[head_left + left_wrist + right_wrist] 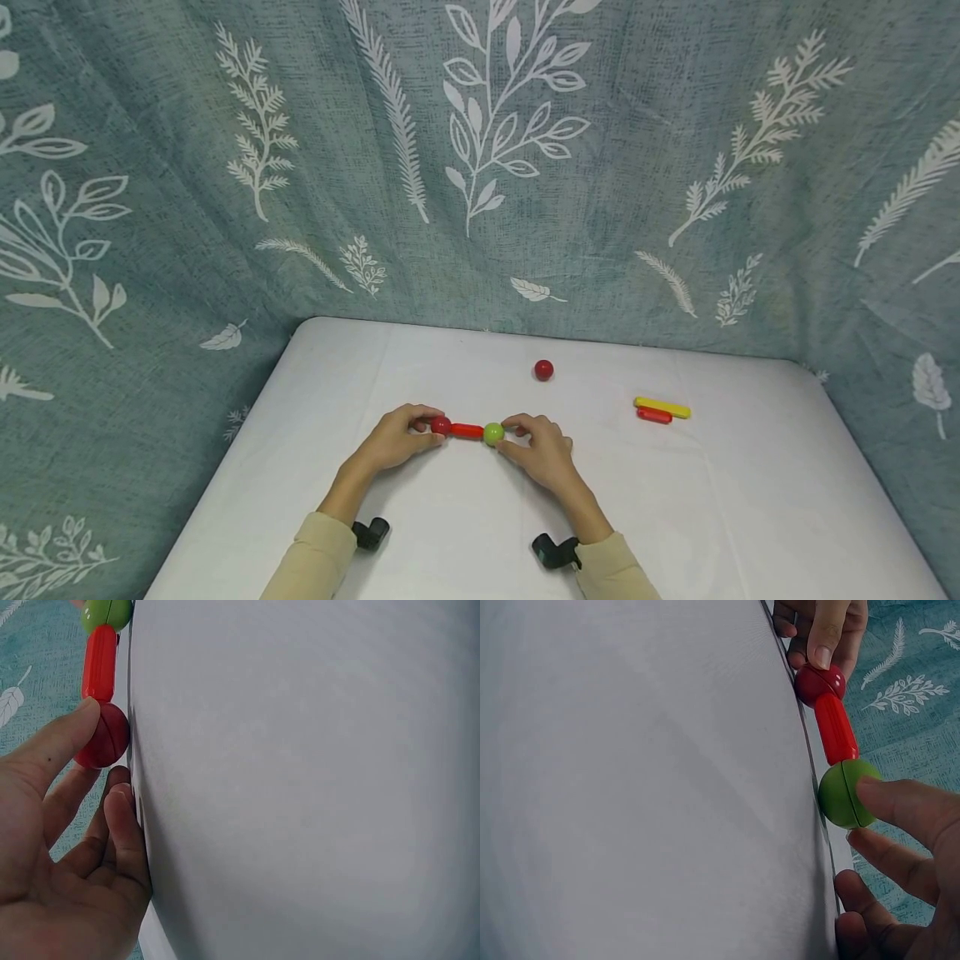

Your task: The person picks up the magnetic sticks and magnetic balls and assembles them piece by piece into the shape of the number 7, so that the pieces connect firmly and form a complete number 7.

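Observation:
A short red rod joins a dark red ball at its left end to a green ball at its right end. My left hand pinches the dark red ball between thumb and fingers; in the left wrist view its thumb lies across the ball near the rod. On the other side, my right hand pinches the green ball, with the thumb on its surface in the right wrist view. A thin seam runs round each ball. The joined piece lies level, close over the white table.
Farther back on the white table sits a loose dark red ball. To the right, a yellow rod and a shorter red rod lie side by side. A patterned teal curtain hangs behind the table.

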Available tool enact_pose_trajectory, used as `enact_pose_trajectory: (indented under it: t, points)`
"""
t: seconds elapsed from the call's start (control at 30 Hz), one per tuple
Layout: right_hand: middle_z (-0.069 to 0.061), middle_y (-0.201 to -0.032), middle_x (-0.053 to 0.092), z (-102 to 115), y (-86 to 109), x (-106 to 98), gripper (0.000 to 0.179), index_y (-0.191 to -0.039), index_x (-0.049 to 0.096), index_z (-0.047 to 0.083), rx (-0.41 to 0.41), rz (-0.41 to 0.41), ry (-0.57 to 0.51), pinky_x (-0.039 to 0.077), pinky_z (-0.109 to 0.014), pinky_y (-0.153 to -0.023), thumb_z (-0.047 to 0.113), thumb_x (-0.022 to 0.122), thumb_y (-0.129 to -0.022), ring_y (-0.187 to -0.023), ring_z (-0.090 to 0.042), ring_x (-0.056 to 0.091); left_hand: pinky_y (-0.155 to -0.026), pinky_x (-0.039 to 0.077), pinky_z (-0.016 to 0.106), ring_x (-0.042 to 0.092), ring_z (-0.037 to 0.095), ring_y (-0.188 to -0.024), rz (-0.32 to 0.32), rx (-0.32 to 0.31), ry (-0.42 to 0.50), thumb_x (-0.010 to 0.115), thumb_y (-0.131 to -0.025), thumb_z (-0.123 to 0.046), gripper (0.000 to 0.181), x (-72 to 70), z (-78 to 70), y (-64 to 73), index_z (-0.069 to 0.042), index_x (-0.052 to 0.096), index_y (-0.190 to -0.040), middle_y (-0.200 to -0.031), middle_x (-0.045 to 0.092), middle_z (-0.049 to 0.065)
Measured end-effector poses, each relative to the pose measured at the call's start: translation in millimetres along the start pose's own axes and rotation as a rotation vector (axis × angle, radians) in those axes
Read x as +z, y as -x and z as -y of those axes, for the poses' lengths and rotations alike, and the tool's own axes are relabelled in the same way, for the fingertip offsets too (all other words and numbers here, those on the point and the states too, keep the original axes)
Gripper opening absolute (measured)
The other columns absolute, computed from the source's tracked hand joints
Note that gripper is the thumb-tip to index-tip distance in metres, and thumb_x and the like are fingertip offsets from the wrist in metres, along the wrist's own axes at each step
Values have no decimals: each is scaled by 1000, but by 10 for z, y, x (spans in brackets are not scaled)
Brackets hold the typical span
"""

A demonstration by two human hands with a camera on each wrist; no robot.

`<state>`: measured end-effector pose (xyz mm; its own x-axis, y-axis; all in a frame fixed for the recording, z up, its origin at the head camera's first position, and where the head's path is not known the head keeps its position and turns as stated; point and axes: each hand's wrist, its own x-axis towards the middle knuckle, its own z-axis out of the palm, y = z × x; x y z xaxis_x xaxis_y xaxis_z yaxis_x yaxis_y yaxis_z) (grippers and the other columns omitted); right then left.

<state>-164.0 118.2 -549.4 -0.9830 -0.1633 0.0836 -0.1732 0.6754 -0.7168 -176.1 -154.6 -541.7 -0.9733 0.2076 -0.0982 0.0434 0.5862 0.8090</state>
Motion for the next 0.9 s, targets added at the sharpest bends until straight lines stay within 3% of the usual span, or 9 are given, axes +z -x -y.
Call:
enact_pose_trajectory:
  t: [0.43, 0.9]
  points:
    - [0, -94, 66, 4, 5, -47, 27, -109, 75, 17, 2, -3, -12, 29, -41, -71, 26, 81, -84, -80, -18, 51, -72, 46, 36, 55, 18, -90, 3, 0, -9, 81, -87, -27, 37, 6, -2, 20, -20, 72, -121, -100, 62, -1]
    - [-4, -96, 67, -241, 43, -487, 28, -114, 73, 13, 41, -80, -49, 35, -43, -74, 21, 79, -88, -84, -24, 54, -73, 46, 35, 55, 18, -91, -1, -5, -2, 82, -86, -27, 36, 1, -7, 11, -21, 72, -120, -101, 63, -2]
